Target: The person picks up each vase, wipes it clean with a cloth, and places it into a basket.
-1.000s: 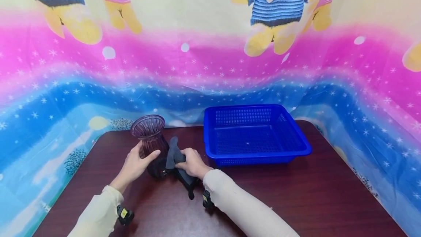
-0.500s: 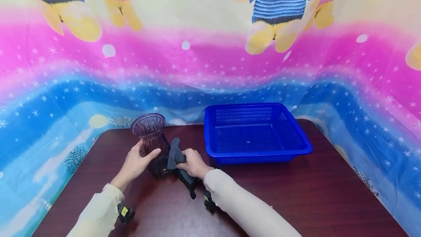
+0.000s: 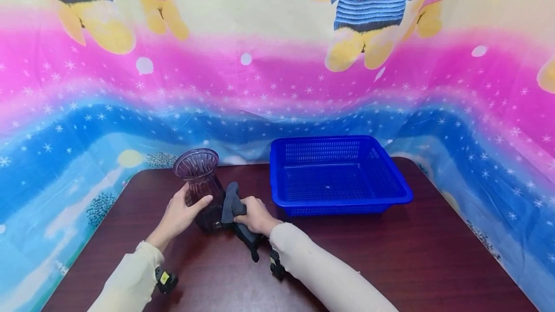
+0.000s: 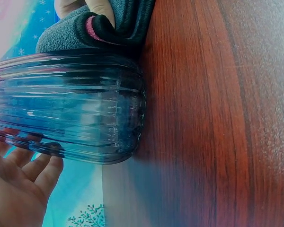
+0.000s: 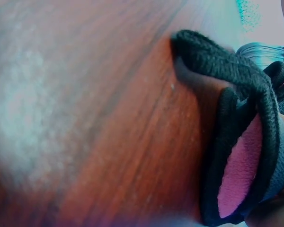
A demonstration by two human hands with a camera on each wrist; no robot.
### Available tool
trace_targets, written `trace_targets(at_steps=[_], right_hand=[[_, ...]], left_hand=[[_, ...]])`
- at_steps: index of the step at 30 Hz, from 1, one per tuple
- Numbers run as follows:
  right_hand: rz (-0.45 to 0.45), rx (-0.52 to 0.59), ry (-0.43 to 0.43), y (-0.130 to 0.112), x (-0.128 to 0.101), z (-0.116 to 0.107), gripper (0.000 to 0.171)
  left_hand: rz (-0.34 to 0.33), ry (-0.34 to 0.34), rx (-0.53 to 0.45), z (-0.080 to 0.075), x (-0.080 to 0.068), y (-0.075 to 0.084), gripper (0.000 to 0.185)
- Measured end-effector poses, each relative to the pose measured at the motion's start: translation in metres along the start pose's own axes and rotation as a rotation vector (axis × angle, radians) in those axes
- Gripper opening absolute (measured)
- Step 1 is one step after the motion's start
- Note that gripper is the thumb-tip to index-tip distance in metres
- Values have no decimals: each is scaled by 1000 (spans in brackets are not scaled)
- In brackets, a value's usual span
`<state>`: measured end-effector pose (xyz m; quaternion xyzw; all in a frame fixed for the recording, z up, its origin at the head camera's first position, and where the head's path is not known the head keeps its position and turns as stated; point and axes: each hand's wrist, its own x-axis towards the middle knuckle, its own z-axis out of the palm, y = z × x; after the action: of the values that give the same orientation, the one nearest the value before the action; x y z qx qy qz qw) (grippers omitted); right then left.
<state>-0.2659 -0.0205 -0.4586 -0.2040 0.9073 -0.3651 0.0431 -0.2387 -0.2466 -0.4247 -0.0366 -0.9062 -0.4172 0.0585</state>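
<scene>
The left hand (image 3: 179,215) grips the ribbed purple glass vase (image 3: 200,182) standing on the dark wooden surface (image 3: 390,259); the right hand (image 3: 256,215) clutches a grey-black cloth (image 3: 231,206) against it (wiping, apparently). Next, judging by this: rub round the glass.

A dark wooden table (image 3: 390,254) carries 1 ribbed vase (image 3: 200,188) and 1 blue basket (image 3: 403,191).

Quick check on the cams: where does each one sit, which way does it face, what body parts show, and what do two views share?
Head: worn on the head, looking forward and down at table, blue basket, vase; both hands and sleeves show.
Left wrist: low beside the vase, facing across the tabletop; left hand shows.
Right wrist: close to the tabletop, facing the dark cloth; little of the hand shows.
Shared: vase and cloth appear in both wrist views.
</scene>
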Motion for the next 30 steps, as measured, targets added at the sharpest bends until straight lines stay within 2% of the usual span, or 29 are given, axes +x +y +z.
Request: trace_targets(at_steps=[19, 30], right_hand=[[-26, -40, -2, -1, 0, 0, 23], [-14, -80, -28, -2, 1, -6, 29]], left_hand=[[-3, 7, 14, 0, -1, -1, 82], [-9, 4, 9, 1, -1, 0, 83]])
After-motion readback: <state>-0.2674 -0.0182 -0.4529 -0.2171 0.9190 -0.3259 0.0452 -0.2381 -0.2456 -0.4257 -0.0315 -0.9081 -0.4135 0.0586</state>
